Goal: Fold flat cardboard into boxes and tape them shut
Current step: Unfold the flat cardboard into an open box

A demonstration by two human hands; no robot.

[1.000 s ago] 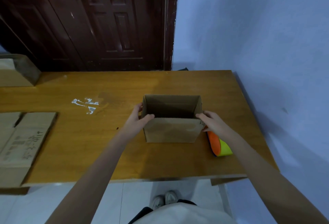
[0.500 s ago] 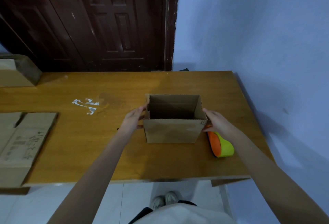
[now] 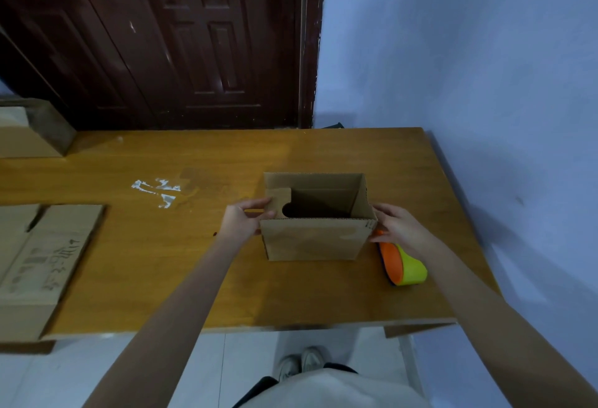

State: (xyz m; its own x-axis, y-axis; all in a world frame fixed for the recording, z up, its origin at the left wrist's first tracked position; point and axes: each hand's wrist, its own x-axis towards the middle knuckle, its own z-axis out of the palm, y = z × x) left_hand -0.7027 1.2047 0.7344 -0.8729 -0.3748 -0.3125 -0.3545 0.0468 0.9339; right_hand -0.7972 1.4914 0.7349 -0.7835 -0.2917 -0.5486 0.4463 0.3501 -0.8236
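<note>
At the centre of the frame, a little right of middle, the box stands on the counter with its mouth up — the walls are squared and one small notched flap on the left side is bent inward over the opening. The left hand grips that side, thumb against the outer wall and fingers curled onto the flap. The right hand has relaxed, fairly straight fingers laid against the box's right corner; it steadies rather than pinches.

By my reading the step in hand is closing the flaps of one end, with the left one going first. The next move would call for pushing that flap flat, folding the opposite one to meet it, then lowering the long flaps — if any remain, which I cannot tell — before taping.

The tape dispenser, orange and green, lies lower right of the box, just beside the right wrist and within easy reach. The box's long axis runs left to right across the frame, its broad face toward the camera. Flat cardboard waits at the left edge.
</note>
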